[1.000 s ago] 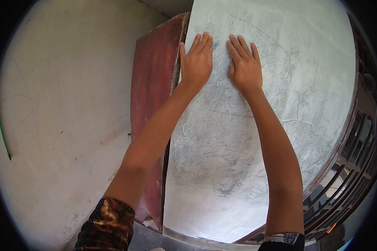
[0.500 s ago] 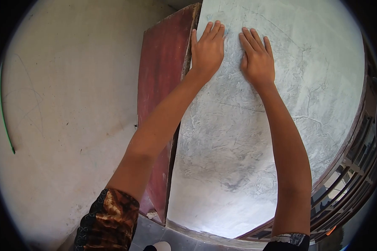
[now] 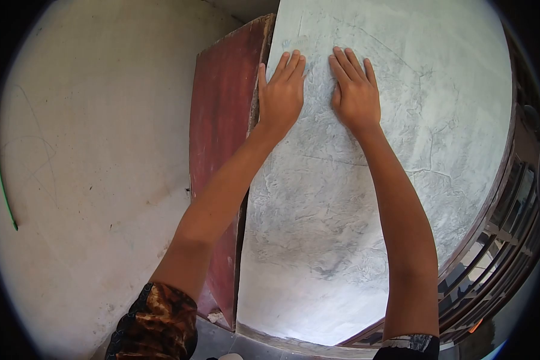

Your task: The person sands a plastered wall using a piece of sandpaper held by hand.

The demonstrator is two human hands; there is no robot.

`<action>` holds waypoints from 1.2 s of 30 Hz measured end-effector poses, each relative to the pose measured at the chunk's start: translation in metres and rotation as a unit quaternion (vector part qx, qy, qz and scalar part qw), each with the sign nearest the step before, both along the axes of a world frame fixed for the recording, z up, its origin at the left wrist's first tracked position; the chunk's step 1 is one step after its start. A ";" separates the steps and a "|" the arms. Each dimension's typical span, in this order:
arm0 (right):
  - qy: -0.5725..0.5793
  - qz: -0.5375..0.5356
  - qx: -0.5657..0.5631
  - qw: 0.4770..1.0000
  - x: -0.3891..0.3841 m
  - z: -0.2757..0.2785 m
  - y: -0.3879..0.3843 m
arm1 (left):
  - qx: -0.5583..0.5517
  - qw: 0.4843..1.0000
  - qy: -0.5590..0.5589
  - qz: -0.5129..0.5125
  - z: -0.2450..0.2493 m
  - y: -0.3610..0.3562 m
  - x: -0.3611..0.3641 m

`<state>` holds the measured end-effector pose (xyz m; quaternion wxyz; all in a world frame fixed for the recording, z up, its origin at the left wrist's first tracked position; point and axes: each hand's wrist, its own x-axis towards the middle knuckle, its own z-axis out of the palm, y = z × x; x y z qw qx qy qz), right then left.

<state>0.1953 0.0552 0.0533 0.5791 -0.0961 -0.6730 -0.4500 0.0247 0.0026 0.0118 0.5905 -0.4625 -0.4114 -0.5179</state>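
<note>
Both of my arms reach up across a rough, pale grey-green plastered wall [image 3: 318,240] marked with cracks and darker smudges. My left hand [image 3: 282,96] lies flat on the wall's left side, fingers pointing up and thumb side hidden from clear view, right by the edge of a dark red wooden panel [image 3: 225,114]. A short gap to the right, my right hand [image 3: 357,93] also rests flat on the plaster, its fingers slightly spread. Neither hand holds anything.
On the left is a beige wall [image 3: 102,150] with faint scribbles and a green cord [image 3: 5,186] hanging along it. A barred window [image 3: 492,264] curves along the right edge. Grey floor tiles [image 3: 216,339] show below, with part of a light shoe [image 3: 231,356].
The view has shifted a little, so the wall, red panel and hands appear slightly lower or further left. Both hands remain flat on the wall, and the shoe shows less.
</note>
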 end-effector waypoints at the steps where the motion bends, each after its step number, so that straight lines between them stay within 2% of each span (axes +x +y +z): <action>1: 0.000 -0.003 0.001 1.000 0.000 -0.001 0.001 | -0.001 1.000 -0.002 0.000 -0.023 -0.001 0.003; 3: 0.002 -0.005 0.003 1.000 -0.001 0.000 0.001 | -0.051 0.999 -0.018 -0.001 -0.058 -0.006 0.008; 4: 0.003 -0.006 0.000 1.000 -0.001 -0.001 0.001 | -0.048 0.999 -0.011 0.001 -0.058 -0.007 0.005; 10: 0.004 -0.012 0.000 1.000 -0.001 0.002 0.000 | 0.010 1.000 0.004 -0.018 0.038 -0.005 -0.004; 16: 0.006 -0.001 0.017 1.000 -0.001 0.000 0.003 | -0.023 1.000 -0.020 0.002 -0.060 -0.004 0.007; 22: 0.013 0.008 0.031 0.999 -0.001 0.001 0.004 | 0.041 0.999 -0.010 -0.020 0.030 0.002 0.005; 25: 0.012 0.013 0.036 0.999 -0.002 0.001 0.005 | 0.021 0.999 -0.025 -0.022 -0.003 0.001 0.009; 28: 0.012 0.010 0.037 0.999 -0.001 -0.001 0.005 | -0.010 0.999 -0.022 -0.023 -0.062 0.000 0.012; 30: 0.017 0.008 0.042 0.999 -0.002 0.002 0.004 | 0.001 1.000 -0.016 -0.022 -0.041 -0.002 0.010; 34: 0.014 0.007 0.032 0.999 -0.002 0.001 0.002 | 0.030 0.999 0.001 -0.017 0.030 -0.004 -0.001; 36: 0.012 0.004 0.030 0.999 -0.001 0.002 0.003 | 0.032 0.999 0.006 -0.021 0.024 -0.001 -0.005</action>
